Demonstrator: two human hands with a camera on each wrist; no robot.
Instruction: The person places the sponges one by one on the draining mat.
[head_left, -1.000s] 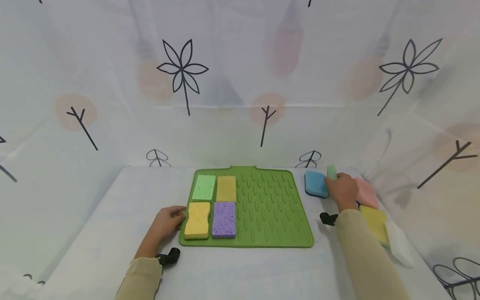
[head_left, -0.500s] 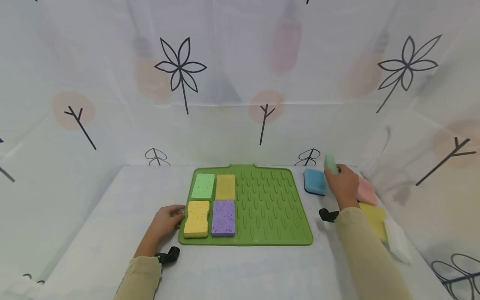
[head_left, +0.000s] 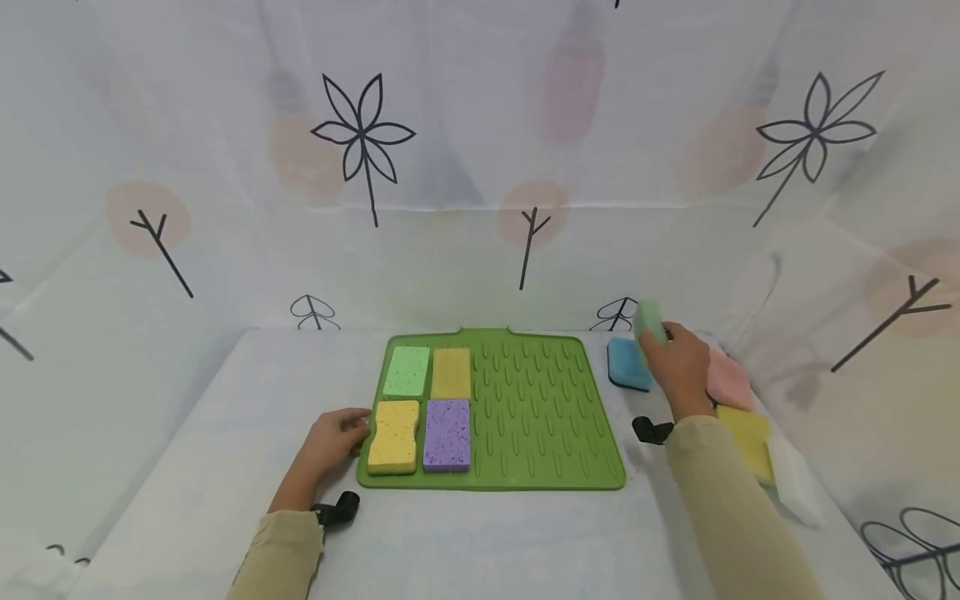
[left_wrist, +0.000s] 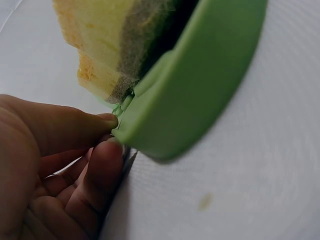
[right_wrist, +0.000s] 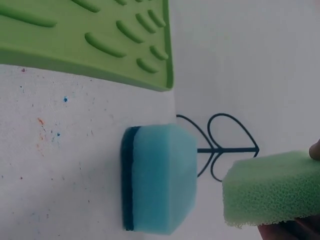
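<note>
My right hand (head_left: 681, 367) grips a light green sponge (head_left: 648, 320), raised beside the blue sponge (head_left: 628, 363). In the right wrist view the green sponge (right_wrist: 272, 190) shows its porous side, and the blue sponge (right_wrist: 162, 180) has a dark blue layer on one face. My left hand (head_left: 333, 437) pinches the left edge of a green ridged mat (head_left: 540, 417) between thumb and finger, as the left wrist view shows. On the mat's left half lie a mint green sponge (head_left: 407, 372), a mustard one (head_left: 452, 375), a notched yellow one (head_left: 393, 437) and a speckled purple one (head_left: 447, 436).
To the right of my right hand lie a pink sponge (head_left: 729, 382), a yellow sponge (head_left: 746, 437) and a white piece (head_left: 793, 482), along the table's right side. A printed curtain (head_left: 450, 167) stands behind the table (head_left: 495, 542).
My right hand has lifted the light green sponge up and moved it a little left, so it now overlaps the blue sponge's upper right. My left hand stays at the mat's edge.
</note>
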